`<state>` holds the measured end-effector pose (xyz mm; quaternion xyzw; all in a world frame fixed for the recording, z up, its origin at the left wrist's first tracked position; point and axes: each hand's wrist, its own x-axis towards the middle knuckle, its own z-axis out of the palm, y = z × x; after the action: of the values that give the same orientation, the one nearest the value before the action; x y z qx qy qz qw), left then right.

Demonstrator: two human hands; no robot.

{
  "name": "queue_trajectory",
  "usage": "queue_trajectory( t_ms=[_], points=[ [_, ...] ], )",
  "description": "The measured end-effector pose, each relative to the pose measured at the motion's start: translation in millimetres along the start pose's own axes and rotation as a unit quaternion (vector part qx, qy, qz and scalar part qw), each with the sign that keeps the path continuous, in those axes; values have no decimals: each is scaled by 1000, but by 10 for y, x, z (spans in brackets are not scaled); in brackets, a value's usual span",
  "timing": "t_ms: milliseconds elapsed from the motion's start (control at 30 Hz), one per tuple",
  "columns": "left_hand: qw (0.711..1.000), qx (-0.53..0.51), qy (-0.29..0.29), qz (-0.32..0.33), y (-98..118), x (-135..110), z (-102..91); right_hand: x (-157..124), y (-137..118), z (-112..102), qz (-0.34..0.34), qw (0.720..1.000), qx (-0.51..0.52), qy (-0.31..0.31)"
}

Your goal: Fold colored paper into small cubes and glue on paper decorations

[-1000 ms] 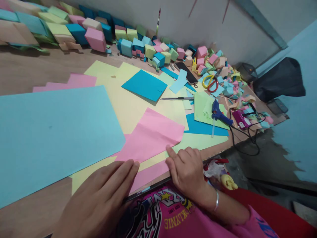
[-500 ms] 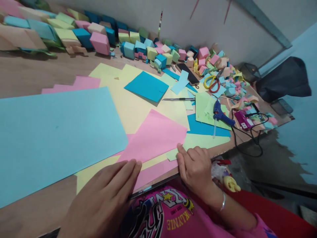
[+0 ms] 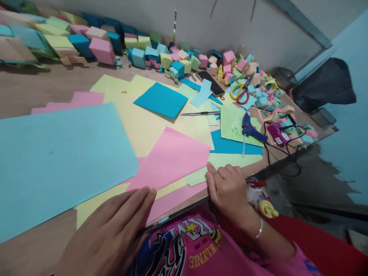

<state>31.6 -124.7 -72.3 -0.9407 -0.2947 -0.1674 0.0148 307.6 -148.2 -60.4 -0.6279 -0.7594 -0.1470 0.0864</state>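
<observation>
My left hand (image 3: 110, 216) lies flat, gripping nothing, at the near edge of the pink paper (image 3: 172, 157). My right hand (image 3: 228, 188), curled, meets its right end; whether it pinches, I can't tell. Over yellow sheets (image 3: 152, 132) it lies: light, likely stiffish, easily creased, best held by edges.

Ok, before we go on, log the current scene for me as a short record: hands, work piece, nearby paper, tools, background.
Left hand: laid flat, fingertips at the near edge of the pink sheet
Right hand: loosely curled, index fingertip at the same sheet's near right corner; pressure cannot be told
Paper to the left: large light blue sheet
Paper beyond: dark blue piece
Tools: slim pointed tool, glue gun, scissors
Background: many coloured paper blocks
</observation>
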Motion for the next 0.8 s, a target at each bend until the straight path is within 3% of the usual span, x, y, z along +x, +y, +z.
queue_trajectory(
  t_ms=[133, 300, 500, 633, 800],
  points=[
    [1000, 11, 7, -2, 20, 23, -2, 49, 145, -53, -11, 999, -18, 36],
    [999, 0, -20, -45, 69, 53, -25, 227, -1, -77, -162, 985, 38, 56],
    [994, -37, 62, -79, 86, 28, -211, 305, -30, 27, -237, 968, 13, 81],
    [992, -21, 81, -96, 14, -61, -312, 299, 47, 52, -256, 962, 33, 89],
    [988, 8, 77, -135, -106, -85, -267, 306, 107, 67, -230, 966, 85, 81]
  ],
)
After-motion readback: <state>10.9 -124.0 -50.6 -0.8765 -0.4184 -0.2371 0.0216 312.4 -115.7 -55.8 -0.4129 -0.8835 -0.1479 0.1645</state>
